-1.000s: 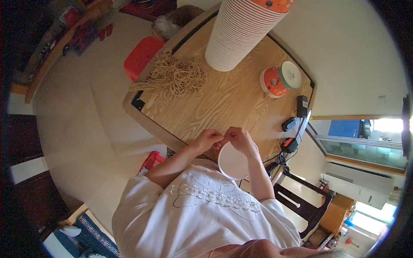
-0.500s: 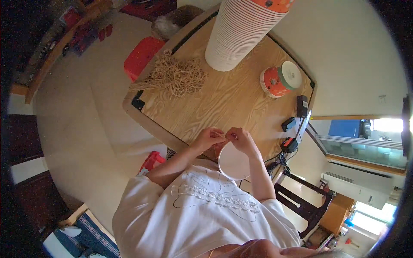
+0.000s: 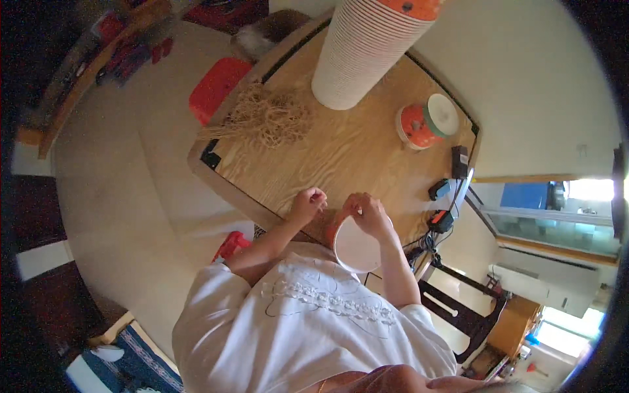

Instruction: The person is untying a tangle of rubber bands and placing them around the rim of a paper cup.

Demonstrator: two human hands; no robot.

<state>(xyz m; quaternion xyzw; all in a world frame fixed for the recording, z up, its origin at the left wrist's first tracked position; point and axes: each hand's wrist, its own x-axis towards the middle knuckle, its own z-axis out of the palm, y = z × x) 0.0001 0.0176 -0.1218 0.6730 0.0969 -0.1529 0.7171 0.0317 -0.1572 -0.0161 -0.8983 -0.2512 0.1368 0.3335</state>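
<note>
A round paper tub (image 3: 359,247) with an orange side and a white round face lies tilted at the table's near edge, against my white shirt. My right hand (image 3: 368,213) is over its upper edge, fingers pinched together; what they hold is too small to make out. Left of the tub, a short way apart from it, is my left hand (image 3: 308,205). Its fingers are curled and closed, and anything inside them is hidden. Farther left on the table lies a tangled heap of tan string (image 3: 272,118).
A tall stack of nested white paper tubs (image 3: 354,59) stands at the far side of the wooden table (image 3: 327,157). Right of it sits a short orange tub stack (image 3: 419,124). Black adapters (image 3: 460,162) and cables line the right edge. A red stool (image 3: 219,85) stands beyond the left edge.
My hands were together above the tub's edge. The left hand has drawn away to the left, while the right hand has stayed at the tub.
</note>
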